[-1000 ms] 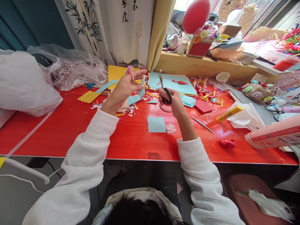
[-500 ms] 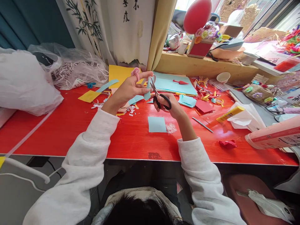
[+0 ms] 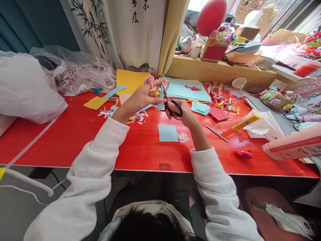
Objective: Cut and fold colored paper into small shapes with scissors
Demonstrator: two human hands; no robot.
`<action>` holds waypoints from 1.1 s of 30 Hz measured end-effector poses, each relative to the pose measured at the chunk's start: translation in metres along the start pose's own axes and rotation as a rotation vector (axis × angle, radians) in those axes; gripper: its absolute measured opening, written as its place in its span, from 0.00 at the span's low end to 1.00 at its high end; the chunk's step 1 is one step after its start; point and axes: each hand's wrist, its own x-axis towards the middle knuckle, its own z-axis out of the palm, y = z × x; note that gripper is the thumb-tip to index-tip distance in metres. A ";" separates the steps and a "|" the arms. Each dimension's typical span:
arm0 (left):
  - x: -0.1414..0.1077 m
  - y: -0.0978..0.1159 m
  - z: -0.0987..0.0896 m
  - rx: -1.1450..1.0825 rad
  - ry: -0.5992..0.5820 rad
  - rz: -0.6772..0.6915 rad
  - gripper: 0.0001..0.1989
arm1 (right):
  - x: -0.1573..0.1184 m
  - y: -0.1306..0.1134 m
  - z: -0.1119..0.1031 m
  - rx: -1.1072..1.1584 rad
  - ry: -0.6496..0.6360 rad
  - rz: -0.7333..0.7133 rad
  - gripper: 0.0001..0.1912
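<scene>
Pinched in my left hand (image 3: 142, 98) is a small piece of light-blue paper (image 3: 161, 103), held upright above the red table. A pink fuzzy ring (image 3: 148, 81) sits on one of that hand's fingers. My right hand (image 3: 182, 112) grips black-handled scissors (image 3: 177, 107), whose blades point up and left beside the paper. A pale curled strip (image 3: 167, 84) shows at the blade tips. Below the hands a light-blue square of paper (image 3: 168, 133) lies flat, with a small heap of white shreds (image 3: 183, 137) at its right edge.
Behind my hands lie light-blue sheets (image 3: 185, 88) and yellow paper (image 3: 131, 79). To the right are folded blue paper (image 3: 200, 107), red paper (image 3: 219, 114), a thin pen-like stick (image 3: 217, 133), a yellow glue stick (image 3: 246, 122) and a pink cylinder (image 3: 293, 142). White plastic bags (image 3: 27, 87) stand left.
My left hand has shifted slightly right, bringing the blue paper closer to the scissors. A pale strip now curls over near the blade tips. My right hand has barely moved.
</scene>
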 end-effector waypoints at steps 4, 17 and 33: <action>0.001 0.000 -0.002 0.083 -0.157 -0.036 0.37 | 0.000 0.000 0.000 0.013 -0.008 -0.006 0.26; 0.017 -0.016 -0.019 0.466 -0.408 0.222 0.43 | -0.001 -0.001 0.001 0.026 0.010 -0.007 0.24; 0.017 -0.014 -0.018 0.432 -0.375 0.208 0.44 | 0.003 0.007 -0.003 -0.027 0.045 -0.031 0.26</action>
